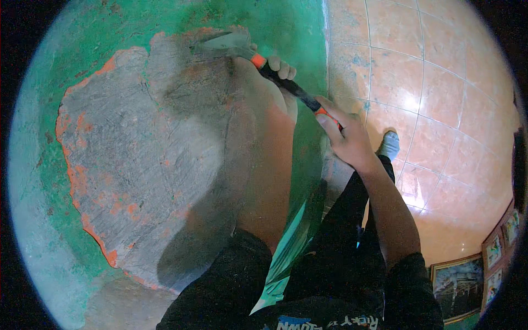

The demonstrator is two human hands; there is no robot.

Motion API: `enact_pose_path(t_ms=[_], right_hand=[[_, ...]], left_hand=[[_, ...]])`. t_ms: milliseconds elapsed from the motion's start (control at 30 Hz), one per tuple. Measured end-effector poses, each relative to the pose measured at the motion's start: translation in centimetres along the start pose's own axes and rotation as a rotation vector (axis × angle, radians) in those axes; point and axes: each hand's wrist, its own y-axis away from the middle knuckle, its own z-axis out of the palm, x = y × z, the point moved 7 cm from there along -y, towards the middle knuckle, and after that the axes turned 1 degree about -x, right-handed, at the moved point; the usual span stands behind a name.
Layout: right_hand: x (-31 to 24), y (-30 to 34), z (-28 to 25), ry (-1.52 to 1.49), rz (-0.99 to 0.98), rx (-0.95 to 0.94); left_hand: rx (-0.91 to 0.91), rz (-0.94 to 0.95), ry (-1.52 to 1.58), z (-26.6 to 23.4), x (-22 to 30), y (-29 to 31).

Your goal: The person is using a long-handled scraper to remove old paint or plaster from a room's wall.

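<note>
Our left grip (267, 88) is wrapped around the front of the scraper (301, 93), close behind its blade (223, 43), and our right grip (350, 137) clasps the rear end of the same tool. Left is thus the nearer hand to the blade. We have the scraper over the far border of the bare grey patch (132, 143), where the green wall (286, 25) begins. Its long axis slants from our right hand, near the wall's edge along the tiled floor (440, 104), forward and leftward, so the blade points away from that edge. We cannot tell whether the blade touches the surface. Orange traces rim the patch toward the wall's left side, and our socked foot (390, 144) shows on the floor beyond the right hand.
</note>
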Motion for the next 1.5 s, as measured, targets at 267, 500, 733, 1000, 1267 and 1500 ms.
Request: enact_pose_path(t_ms=[267, 500, 733, 1000, 1267, 1500], right_hand=[[0.6, 0.4, -0.1, 0.032, 0.007, 0.013], [0.8, -0.6, 0.2, 0.063, 0.085, -0.056], [0.4, -0.8, -0.4, 0.051, 0.000, -0.007], [0.7, -0.7, 0.1, 0.086, 0.082, -0.083], [0.6, -0.6, -0.3, 0.067, 0.077, -0.056], [-0.3, -0.1, -0.8, 0.076, 0.018, -0.043]], left_hand=[[0.045, -0.039, 0.019, 1.1, 0.2, 0.9], [0.011, -0.029, 0.005, 1.5, 0.3, 0.0], [0.035, -0.014, 0.001, 2.6, 0.8, -0.1], [0.190, -0.026, -0.015, 1.9, 0.7, 0.4], [0.287, 0.013, -0.037, 2.1, 0.6, 1.5], [0.265, 0.001, -0.036, 2.2, 0.7, 1.7]])
